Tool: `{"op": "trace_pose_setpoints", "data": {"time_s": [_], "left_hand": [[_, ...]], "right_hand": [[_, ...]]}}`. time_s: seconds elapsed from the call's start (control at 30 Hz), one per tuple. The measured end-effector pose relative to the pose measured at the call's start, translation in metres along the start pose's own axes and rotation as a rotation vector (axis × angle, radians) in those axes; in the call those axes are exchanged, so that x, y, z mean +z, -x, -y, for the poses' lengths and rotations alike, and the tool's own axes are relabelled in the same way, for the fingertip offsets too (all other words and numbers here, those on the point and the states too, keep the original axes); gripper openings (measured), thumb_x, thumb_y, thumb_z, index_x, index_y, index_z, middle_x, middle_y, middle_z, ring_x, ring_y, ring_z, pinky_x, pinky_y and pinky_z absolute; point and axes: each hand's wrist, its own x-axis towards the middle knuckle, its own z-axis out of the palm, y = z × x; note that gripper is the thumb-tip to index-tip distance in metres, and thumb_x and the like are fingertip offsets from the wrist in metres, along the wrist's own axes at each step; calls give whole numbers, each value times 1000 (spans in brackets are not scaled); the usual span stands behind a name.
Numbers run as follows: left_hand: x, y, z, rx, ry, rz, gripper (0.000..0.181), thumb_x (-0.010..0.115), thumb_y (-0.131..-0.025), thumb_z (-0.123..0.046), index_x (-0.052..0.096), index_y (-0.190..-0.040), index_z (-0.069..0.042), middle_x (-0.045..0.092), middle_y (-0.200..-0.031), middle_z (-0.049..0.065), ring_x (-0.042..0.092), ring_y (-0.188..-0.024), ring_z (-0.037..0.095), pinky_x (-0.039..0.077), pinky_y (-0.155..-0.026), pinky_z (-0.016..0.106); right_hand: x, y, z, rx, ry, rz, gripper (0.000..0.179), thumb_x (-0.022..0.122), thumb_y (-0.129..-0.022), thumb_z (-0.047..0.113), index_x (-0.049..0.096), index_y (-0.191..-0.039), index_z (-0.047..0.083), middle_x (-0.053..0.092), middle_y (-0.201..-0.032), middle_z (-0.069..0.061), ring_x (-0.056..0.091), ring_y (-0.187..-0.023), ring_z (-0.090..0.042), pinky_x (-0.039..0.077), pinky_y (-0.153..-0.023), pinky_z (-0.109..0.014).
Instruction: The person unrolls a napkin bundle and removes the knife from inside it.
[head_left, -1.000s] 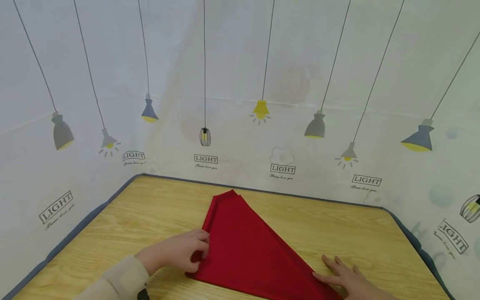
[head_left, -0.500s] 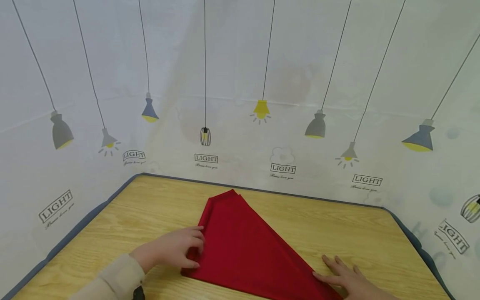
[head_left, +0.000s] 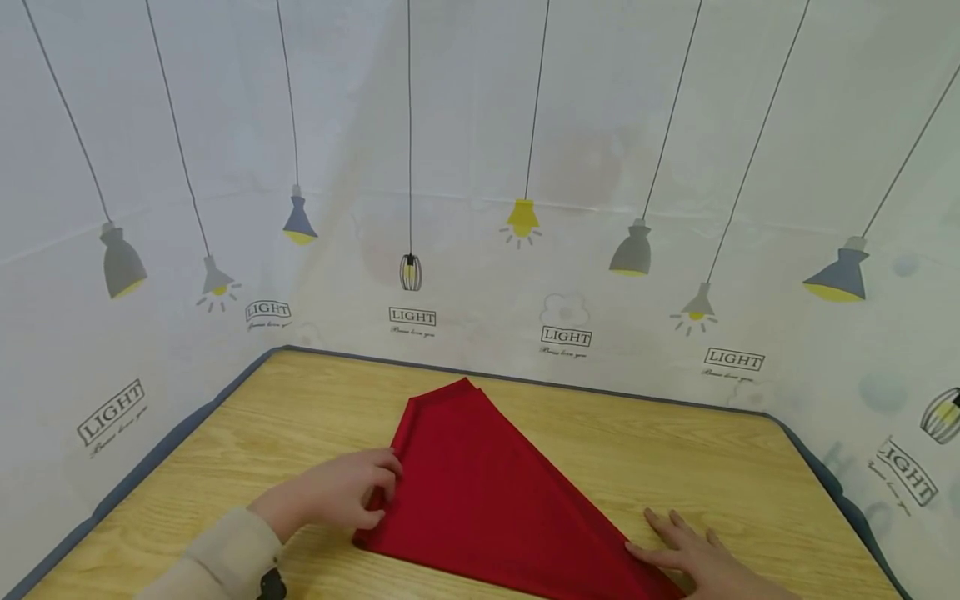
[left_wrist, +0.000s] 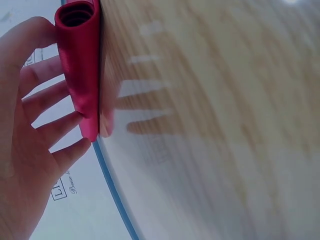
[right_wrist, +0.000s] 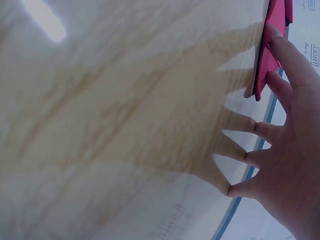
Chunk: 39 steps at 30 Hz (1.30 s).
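A red cloth lies folded on the wooden table, with a slanted right side and a narrow fold along its left edge. My left hand grips that left edge, fingers curled and thumb toward the near corner. In the left wrist view the cloth edge shows as a layered, hollow roll, with the left hand along it. My right hand is spread, its thumb touching the cloth's near right edge. From the right wrist, thumb and forefinger of the right hand rest on the cloth's pointed end; the other fingers touch the tabletop.
The wooden table has a dark blue edge. Behind it and at both sides hangs a pale curtain printed with lamps and the word LIGHT. A light sleeve covers the left forearm.
My left hand has moved a little to the left, and the cloth's left edge has shifted out with it, widening the top. My right hand has stayed in place.
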Motion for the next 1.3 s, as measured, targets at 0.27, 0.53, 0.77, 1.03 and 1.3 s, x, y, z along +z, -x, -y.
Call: {"op": "trace_pose_setpoints", "data": {"time_s": [0.27, 0.53, 0.77, 1.03, 1.3], "left_hand": [[0, 3, 7, -44, 24, -7, 13, 75, -82, -24, 62, -83, -25, 54, -117, -3, 53, -98, 11, 48, -83, 29], [0, 7, 12, -74, 42, 1, 12, 69, -81, -14, 63, -86, -24, 57, -122, 2, 56, -108, 19, 49, -88, 34], [-2, 8, 10, -108, 45, 0, 17, 76, -83, -34, 64, -86, -24, 57, -122, 2, 56, -104, 17, 49, -86, 34], [-3, 7, 10, -139, 67, 15, 15, 76, -80, -20, 64, -88, -22, 56, -126, 4, 56, -107, 20, 48, -84, 33], [-3, 11, 15, -161, 67, 24, 17, 69, -78, -13, 66, -91, -22, 58, -126, 4, 56, -108, 21, 49, -83, 33]], "right_hand": [[1, 0, -4, -33, 30, -10, 63, 72, -84, 37, 49, -143, 36, 28, -148, -33, 13, -129, -67, 8, -80, -88], [1, -1, -5, -13, 11, -9, 62, 72, -84, 37, 50, -142, 37, 28, -148, -34, 12, -130, -66, 6, -80, -88], [2, 0, -8, -59, 59, -18, 63, 71, -85, 36, 47, -144, 38, 27, -154, -18, 15, -127, -68, 11, -78, -88], [4, 0, -12, -79, 79, -37, 62, 70, -86, 35, 48, -143, 38, 24, -156, -9, 17, -126, -68, 13, -77, -88], [6, 1, -13, -83, 71, -47, 60, 68, -86, 33, 49, -142, 38, 22, -156, 0, 17, -125, -69, 14, -77, -88]]}}
